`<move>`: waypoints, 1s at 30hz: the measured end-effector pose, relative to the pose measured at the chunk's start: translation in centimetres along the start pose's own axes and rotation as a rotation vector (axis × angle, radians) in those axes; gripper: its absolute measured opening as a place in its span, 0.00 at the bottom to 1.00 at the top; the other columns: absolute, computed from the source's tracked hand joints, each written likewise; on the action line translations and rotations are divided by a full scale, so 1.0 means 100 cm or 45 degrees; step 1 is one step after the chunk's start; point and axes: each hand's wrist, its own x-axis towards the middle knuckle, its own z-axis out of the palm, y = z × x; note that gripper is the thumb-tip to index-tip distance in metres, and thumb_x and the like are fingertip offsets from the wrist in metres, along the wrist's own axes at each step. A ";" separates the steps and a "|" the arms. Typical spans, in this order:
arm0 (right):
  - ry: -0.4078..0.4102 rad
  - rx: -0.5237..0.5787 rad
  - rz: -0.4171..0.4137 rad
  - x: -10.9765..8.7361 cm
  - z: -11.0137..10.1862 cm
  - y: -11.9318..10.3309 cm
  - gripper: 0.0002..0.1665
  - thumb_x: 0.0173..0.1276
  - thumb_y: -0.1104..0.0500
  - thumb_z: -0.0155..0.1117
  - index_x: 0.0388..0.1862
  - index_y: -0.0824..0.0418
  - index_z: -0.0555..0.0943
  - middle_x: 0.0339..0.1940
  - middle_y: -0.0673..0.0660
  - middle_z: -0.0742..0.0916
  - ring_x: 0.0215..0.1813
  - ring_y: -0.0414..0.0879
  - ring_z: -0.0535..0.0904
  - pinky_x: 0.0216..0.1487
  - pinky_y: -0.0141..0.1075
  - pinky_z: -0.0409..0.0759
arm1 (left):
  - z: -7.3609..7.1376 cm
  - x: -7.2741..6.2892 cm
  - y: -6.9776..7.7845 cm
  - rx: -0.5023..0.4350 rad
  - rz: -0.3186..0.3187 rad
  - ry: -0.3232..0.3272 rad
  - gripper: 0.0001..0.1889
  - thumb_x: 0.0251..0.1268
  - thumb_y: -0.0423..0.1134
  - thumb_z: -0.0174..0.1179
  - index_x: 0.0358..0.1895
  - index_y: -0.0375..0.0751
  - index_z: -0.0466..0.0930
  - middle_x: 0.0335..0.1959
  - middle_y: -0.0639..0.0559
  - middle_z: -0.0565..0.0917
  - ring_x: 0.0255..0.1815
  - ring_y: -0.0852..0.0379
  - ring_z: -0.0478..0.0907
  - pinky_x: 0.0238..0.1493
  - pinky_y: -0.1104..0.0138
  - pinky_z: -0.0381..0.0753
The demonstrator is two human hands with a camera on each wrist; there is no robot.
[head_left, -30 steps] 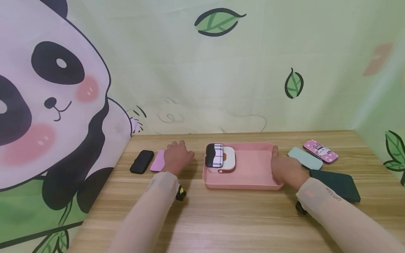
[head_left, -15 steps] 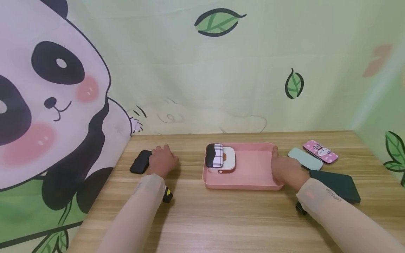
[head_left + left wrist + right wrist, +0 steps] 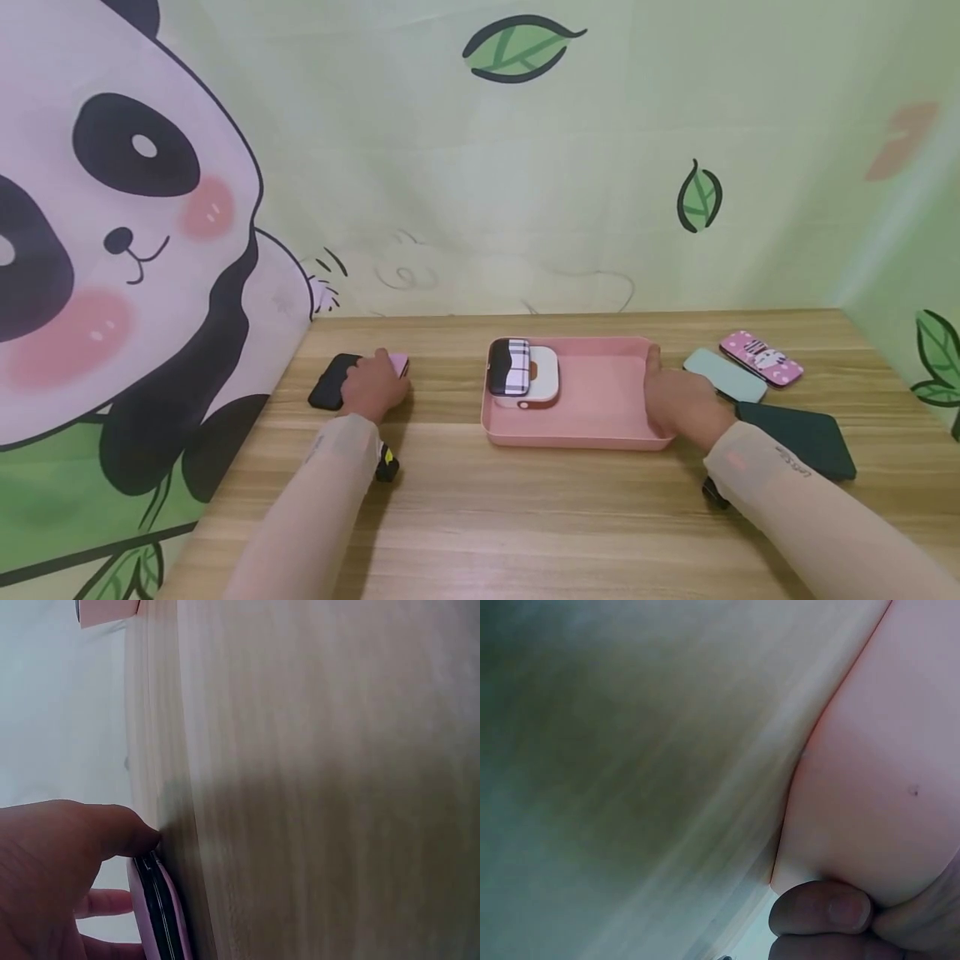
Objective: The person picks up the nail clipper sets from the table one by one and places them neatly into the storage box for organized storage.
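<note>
In the head view my left hand [image 3: 375,385] is over a small pink hard case [image 3: 399,362] on the table, hiding most of it. The left wrist view shows the thumb on one end of that case [image 3: 161,911], by its black seam, with fingers along the far side. A black case [image 3: 333,383] lies just left of the hand. My right hand [image 3: 684,404] grips the right wall of a pink tray [image 3: 577,442]; its curled fingers show against the wall in the right wrist view. At the tray's left end, a black-and-plaid case [image 3: 510,368] lies on a white case [image 3: 546,379].
Right of the tray lie a mint-green case [image 3: 723,375], a pink dotted case [image 3: 761,358] with a cartoon figure, and a flat dark green case [image 3: 798,437], partly behind the right sleeve. A printed cloth backdrop [image 3: 420,167] rises behind the wooden table [image 3: 540,517].
My left hand has moved left onto the pink case, and the case's far end now shows beyond the fingers. The right hand and tray hold their places.
</note>
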 end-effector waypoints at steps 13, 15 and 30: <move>-0.020 0.029 0.011 0.001 0.000 0.001 0.51 0.67 0.65 0.52 0.78 0.76 0.34 0.15 0.55 0.76 0.15 0.45 0.64 0.19 0.34 0.60 | -0.003 -0.003 0.001 -0.021 0.002 -0.019 0.29 0.67 0.49 0.58 0.62 0.32 0.66 0.53 0.29 0.75 0.54 0.33 0.73 0.51 0.43 0.77; -0.018 0.024 0.008 0.000 -0.001 0.001 0.51 0.67 0.65 0.52 0.78 0.76 0.34 0.15 0.55 0.76 0.15 0.44 0.64 0.19 0.34 0.60 | -0.003 -0.004 0.002 -0.019 0.008 -0.025 0.29 0.67 0.49 0.57 0.62 0.32 0.66 0.53 0.29 0.75 0.53 0.33 0.73 0.51 0.43 0.77; -0.007 0.001 -0.004 0.001 0.001 0.001 0.51 0.67 0.64 0.53 0.78 0.76 0.35 0.14 0.55 0.75 0.14 0.44 0.63 0.18 0.33 0.59 | 0.004 0.002 0.005 -0.014 0.046 -0.035 0.27 0.66 0.44 0.57 0.63 0.32 0.64 0.54 0.29 0.74 0.55 0.31 0.71 0.55 0.39 0.72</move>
